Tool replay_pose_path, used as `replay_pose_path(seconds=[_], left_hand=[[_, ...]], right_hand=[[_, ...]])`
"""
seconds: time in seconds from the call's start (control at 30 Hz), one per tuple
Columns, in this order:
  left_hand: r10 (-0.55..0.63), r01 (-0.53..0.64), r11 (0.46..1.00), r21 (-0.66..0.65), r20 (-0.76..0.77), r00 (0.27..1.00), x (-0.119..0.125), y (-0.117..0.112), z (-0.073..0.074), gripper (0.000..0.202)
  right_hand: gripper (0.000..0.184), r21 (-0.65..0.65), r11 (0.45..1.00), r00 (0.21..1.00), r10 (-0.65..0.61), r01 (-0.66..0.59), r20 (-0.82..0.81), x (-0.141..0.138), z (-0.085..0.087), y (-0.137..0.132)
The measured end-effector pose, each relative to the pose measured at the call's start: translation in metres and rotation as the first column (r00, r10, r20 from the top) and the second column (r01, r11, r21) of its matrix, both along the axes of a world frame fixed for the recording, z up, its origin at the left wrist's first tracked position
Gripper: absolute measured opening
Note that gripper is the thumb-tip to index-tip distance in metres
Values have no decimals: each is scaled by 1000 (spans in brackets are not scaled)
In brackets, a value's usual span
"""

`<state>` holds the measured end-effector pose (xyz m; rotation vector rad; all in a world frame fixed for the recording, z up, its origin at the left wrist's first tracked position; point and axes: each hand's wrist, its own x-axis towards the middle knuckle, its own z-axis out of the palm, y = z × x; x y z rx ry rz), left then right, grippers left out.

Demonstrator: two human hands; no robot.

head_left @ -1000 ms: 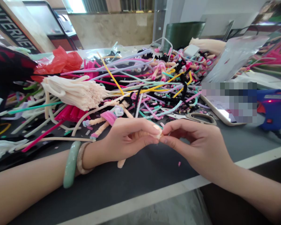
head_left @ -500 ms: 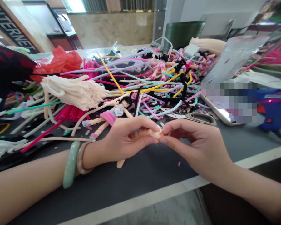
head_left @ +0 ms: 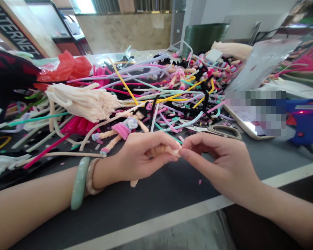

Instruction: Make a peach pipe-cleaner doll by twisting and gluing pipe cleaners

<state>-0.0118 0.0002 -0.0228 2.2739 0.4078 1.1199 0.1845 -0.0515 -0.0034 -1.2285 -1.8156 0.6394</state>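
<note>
My left hand (head_left: 146,154) is closed around a coiled, peach-coloured pipe cleaner piece (head_left: 160,150), most of it hidden in the palm. At the piece's right end, the thumb and fingertips of my right hand (head_left: 211,154) pinch its pale tip. Both hands meet above the dark table near its front edge. Below my left hand pokes out a short peach end (head_left: 134,183); whether it belongs to the held piece I cannot tell. Just behind my left hand lies a pipe cleaner doll (head_left: 121,131) with black hair, a pink skirt and wound peach limbs.
Scissors (head_left: 224,131) and a phone (head_left: 250,121) lie behind my right hand. At far right stands a blue glue gun (head_left: 304,121) with a lit red light. A bundle of cream pipe cleaners (head_left: 80,100) and a tangle of coloured ones (head_left: 156,90) cover the back.
My left hand has shifted very slightly right with the coiled piece. My right fingertips still pinch its tip. The surroundings look the same.
</note>
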Motion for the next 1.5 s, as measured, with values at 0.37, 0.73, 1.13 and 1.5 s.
replay_pose_path(seconds=[0.37, 0.73, 1.13, 1.5], left_hand=[[5, -5, 1000, 16, -16, 1000, 1, 0, 1, 22], [-22, 22, 1000, 5, -15, 1000, 1, 0, 2, 23], [23, -24, 1000, -10, -57, 998, 0, -2, 2, 20], [30, -30, 1000, 4, -54, 998, 0, -1, 1, 21]], right_hand=[[12, 3, 1000, 1000, 5, -5, 30, 1, 2, 1], [12, -26, 1000, 1000, 7, -7, -20, 1, 1, 0], [17, -103, 993, 976, 43, -66, -213, 7, -10, -3], [26, -56, 996, 990, 61, -69, -125, 9, -5, -3]])
